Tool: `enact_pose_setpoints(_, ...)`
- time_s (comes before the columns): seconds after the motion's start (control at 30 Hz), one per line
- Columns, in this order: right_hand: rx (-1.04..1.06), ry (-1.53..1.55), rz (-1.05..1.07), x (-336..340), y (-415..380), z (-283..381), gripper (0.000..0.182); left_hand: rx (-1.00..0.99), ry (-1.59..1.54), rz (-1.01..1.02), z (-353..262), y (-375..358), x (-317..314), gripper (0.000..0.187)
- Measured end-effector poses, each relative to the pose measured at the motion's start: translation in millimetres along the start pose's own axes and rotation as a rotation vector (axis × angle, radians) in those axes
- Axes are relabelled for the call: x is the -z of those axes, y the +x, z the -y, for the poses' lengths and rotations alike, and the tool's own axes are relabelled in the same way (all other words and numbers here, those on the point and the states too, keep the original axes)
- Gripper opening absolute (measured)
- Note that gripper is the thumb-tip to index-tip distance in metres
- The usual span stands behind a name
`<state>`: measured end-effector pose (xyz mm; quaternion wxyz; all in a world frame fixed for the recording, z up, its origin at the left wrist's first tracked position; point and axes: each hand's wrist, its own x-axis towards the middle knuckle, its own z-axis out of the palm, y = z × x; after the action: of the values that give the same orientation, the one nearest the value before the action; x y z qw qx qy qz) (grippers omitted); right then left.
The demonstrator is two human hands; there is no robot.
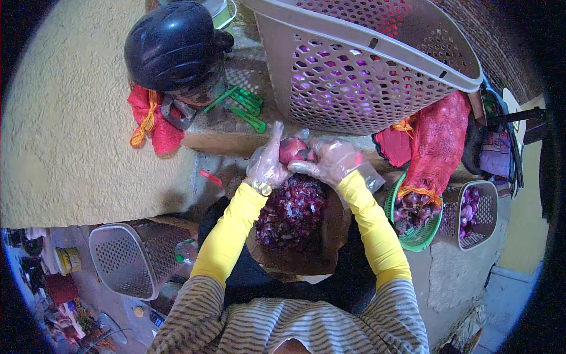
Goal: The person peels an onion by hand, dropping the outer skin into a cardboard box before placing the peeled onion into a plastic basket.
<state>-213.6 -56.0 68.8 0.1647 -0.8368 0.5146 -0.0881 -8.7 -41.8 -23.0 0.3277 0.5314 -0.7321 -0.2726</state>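
Both hands wear clear plastic gloves, with yellow sleeves behind them. My left hand (268, 166) is closed around a red onion (292, 150), its side against the palm. My right hand (331, 161) is curled at the onion's right side, the thumb touching its lower edge. A bit of pink shows through the right glove, but what those fingers grip is hidden. Below both hands, a heap of dark purple onion skins (292, 212) fills a brown open container (321, 259) between my legs.
A large grey basket (359, 44) stands ahead. On the right are a red mesh sack (442, 135), a green basket of onions (433, 233) and a smaller basket (492, 206). A black helmet (171, 47), green clips (247, 106) and another basket (127, 259) lie leftward.
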Motion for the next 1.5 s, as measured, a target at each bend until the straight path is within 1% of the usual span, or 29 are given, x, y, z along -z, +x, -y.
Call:
enact_pose_setpoints(0.03, 0.000, 0.000, 0.000, -1, 0, 1, 0.072, 0.000, 0.000, 0.000, -13, 0, 9, 0.101)
enact_pose_setpoints(0.1, 0.047, -0.055, -0.041, -2, -1, 3, 0.068, 0.136, 0.166, 0.068, -38, 1, 26, 0.102)
enact_pose_setpoints(0.13, 0.048, -0.055, -0.041, -2, -2, 4, 0.068, 0.136, 0.166, 0.067, -41, 2, 28, 0.102)
enact_pose_setpoints(0.2, 0.090, -0.060, -0.119, 0, -5, 8, 0.064, 0.335, -0.483, 0.035, -49, 6, 27, 0.100)
enact_pose_setpoints(0.3, 0.101, -0.158, -0.059, 3, -10, 11, 0.063, 0.606, -1.466, -0.022, -54, 12, 25, 0.097)
enact_pose_setpoints(0.33, 0.100, -0.158, -0.059, -1, -9, 8, 0.063, 0.606, -1.466, -0.021, -48, 16, 22, 0.097)
enact_pose_setpoints(0.4, 0.175, -0.116, -0.125, -12, -7, 0, 0.063, 0.718, -1.902, 0.028, -32, 25, 14, 0.079)
enact_pose_setpoints(0.43, 0.176, -0.116, -0.125, -14, -7, -4, 0.063, 0.718, -1.902, 0.027, -27, 25, 13, 0.079)
enact_pose_setpoints(0.5, 0.093, 0.109, -0.100, -17, -4, -11, 0.064, 0.673, -1.928, 0.097, -21, 24, 11, 0.068)
enact_pose_setpoints(0.53, 0.093, 0.109, -0.100, -21, -3, -14, 0.064, 0.673, -1.928, 0.097, -33, 24, 17, 0.068)
enact_pose_setpoints(0.6, 0.091, 0.243, -0.242, -28, -1, -18, 0.064, 0.737, -1.867, 0.095, -56, 22, 26, 0.068)
enact_pose_setpoints(0.63, 0.050, 0.119, -0.169, 5, -6, 1, 0.065, 0.739, -1.868, 0.096, -46, 22, 19, 0.068)
enact_pose_setpoints(0.67, 0.049, 0.119, -0.169, 6, -7, 1, 0.065, 0.756, -1.811, 0.086, -28, 22, 6, 0.066)
enact_pose_setpoints(0.73, 0.055, 0.188, -0.178, 7, -6, 0, 0.069, 0.771, -1.753, 0.078, -31, 19, 4, 0.064)
enact_pose_setpoints(0.8, 0.051, 0.191, -0.188, 1, -4, -5, 0.071, 0.247, -1.139, 0.003, -41, 5, 2, 0.074)
enact_pose_setpoints(0.83, 0.048, 0.194, -0.197, -1, -4, -6, 0.073, 0.247, -1.139, 0.003, -15, 6, -12, 0.074)
enact_pose_setpoints(0.87, 0.047, 0.194, -0.197, 0, -4, -6, 0.073, 0.227, -1.000, -0.002, 31, 8, -40, 0.074)
enact_pose_setpoints(0.9, 0.050, 0.178, -0.188, 1, -5, -7, 0.074, 0.209, -0.861, -0.008, 56, 9, -56, 0.074)
enact_pose_setpoints(0.93, 0.053, 0.162, -0.178, 3, -5, -7, 0.074, 0.209, -0.861, -0.008, 36, 11, -42, 0.074)
enact_pose_setpoints(1.0, 0.054, 0.159, -0.164, 4, -5, -6, 0.075, 0.750, -1.662, 0.085, -35, 19, 6, 0.070)
enact_pose_setpoints(1.07, 0.056, 0.154, -0.150, 6, -4, -4, 0.075, 0.786, -1.684, 0.080, -51, 22, 15, 0.068)
enact_pose_setpoints(1.13, 0.076, 0.138, -0.145, 9, -4, -2, 0.075, 0.823, -1.707, 0.077, -51, 18, 15, 0.066)
enact_pose_setpoints(1.2, 0.073, 0.103, -0.124, 10, -4, -2, 0.074, 0.210, -0.881, 0.074, -41, 7, 11, 0.068)
enact_pose_setpoints(1.23, 0.070, 0.067, -0.104, 10, -4, -1, 0.073, 0.211, -0.881, 0.074, -36, 10, 9, 0.068)
enact_pose_setpoints(1.3, 0.067, 0.067, -0.072, 14, -4, 2, 0.070, 0.774, -1.816, 0.134, -28, 20, 5, 0.066)
enact_pose_setpoints(1.33, 0.063, 0.068, -0.040, 15, -4, 3, 0.068, 0.774, -1.817, 0.134, -41, 18, 16, 0.066)
enact_pose_setpoints(1.4, 0.069, 0.032, -0.029, 9, -2, 2, 0.066, 0.261, 0.114, 0.265, -65, 9, 37, 0.060)
enact_pose_setpoints(1.43, 0.074, -0.004, -0.018, 8, -2, 2, 0.064, 0.210, 0.132, 0.159, -60, 4, 32, 0.066)
enact_pose_setpoints(1.5, 0.064, 0.002, -0.049, 12, -6, 8, 0.063, 0.205, 0.032, 0.061, -54, 3, 28, 0.079)
